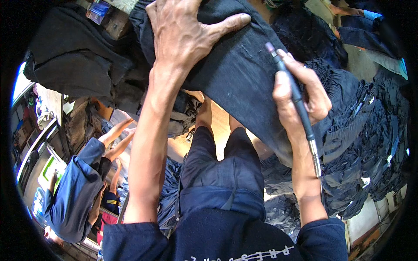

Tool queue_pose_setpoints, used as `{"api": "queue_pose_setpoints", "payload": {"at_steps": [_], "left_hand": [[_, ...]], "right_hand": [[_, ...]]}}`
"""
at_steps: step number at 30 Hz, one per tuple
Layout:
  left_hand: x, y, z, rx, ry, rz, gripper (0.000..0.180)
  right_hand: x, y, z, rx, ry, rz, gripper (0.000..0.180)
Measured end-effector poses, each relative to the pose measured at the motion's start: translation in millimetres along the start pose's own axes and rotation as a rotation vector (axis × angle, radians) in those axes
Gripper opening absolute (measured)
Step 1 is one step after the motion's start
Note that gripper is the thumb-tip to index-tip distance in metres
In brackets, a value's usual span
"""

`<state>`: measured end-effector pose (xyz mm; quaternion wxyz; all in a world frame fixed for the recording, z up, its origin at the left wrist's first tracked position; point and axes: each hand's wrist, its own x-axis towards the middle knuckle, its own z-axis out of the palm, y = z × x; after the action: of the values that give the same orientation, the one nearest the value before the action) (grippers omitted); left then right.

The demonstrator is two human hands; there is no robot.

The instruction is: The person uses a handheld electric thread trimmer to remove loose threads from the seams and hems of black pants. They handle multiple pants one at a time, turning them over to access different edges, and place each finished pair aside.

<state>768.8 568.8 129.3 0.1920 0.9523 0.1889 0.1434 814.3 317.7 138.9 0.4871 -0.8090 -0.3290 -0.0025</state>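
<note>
A dark denim garment point(235, 74) stretches out in front of me, one leg-like panel slanting down to the right. My left hand point(180, 37) lies flat on it with the thumb spread, the fingertips cut off by the top edge of the picture. In my right hand point(305, 93) is a slim black rotary tool point(304, 117), held like a pen between thumb and fingers. Its pinkish tip point(270, 47) points up and left over the cloth, close to faint pale scuffs. Whether the tip touches the fabric I cannot tell. A metal spring sleeve and thin cord trail from its lower end along my forearm.
Heaps of dark garments point(361, 126) rise at my right. More dark cloth point(74, 56) hangs at the upper left, near a small blue box point(99, 12). At the lower left sits a co-worker point(76, 195) in a dark shirt, beside a green tray point(52, 169).
</note>
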Motion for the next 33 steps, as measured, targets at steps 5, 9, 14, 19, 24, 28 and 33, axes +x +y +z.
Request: {"api": "queue_pose_setpoints", "payload": {"at_steps": [5,9,14,19,24,28,33], "left_hand": [[12.1,-9.7,7.0,0.047,0.194,0.236,0.048],[56.3,-24.8,-21.2,0.167,0.088,0.278,0.047],[66.4,-5.7,-53.8,0.167,0.121,0.125,0.05],[-78.5,57.7,-31.7,-0.161,-0.046,0.13,0.078],[-80.9,13.7,-5.8,0.069,0.021,0.216,0.083],[-29.7,-42.3,-7.0,-0.102,-0.016,0.164,0.074],[-46.6,14.9,-33.1,-0.052,0.307,0.015,0.072]], "right_hand": [[-17.1,2.6,-37.7,0.095,0.146,0.184,0.029],[-55.9,-18.3,-77.8,-0.181,0.067,0.249,0.043],[-75.6,-16.6,-81.0,-0.247,0.084,0.352,0.056],[-86.5,-7.3,-92.2,-0.14,0.106,0.381,0.043],[-65.1,9.4,-66.0,-0.017,0.134,0.261,0.035],[-18.9,24.8,-26.7,-0.063,0.016,0.136,0.034],[-18.2,9.4,-33.1,0.004,0.05,0.204,0.044]]}}
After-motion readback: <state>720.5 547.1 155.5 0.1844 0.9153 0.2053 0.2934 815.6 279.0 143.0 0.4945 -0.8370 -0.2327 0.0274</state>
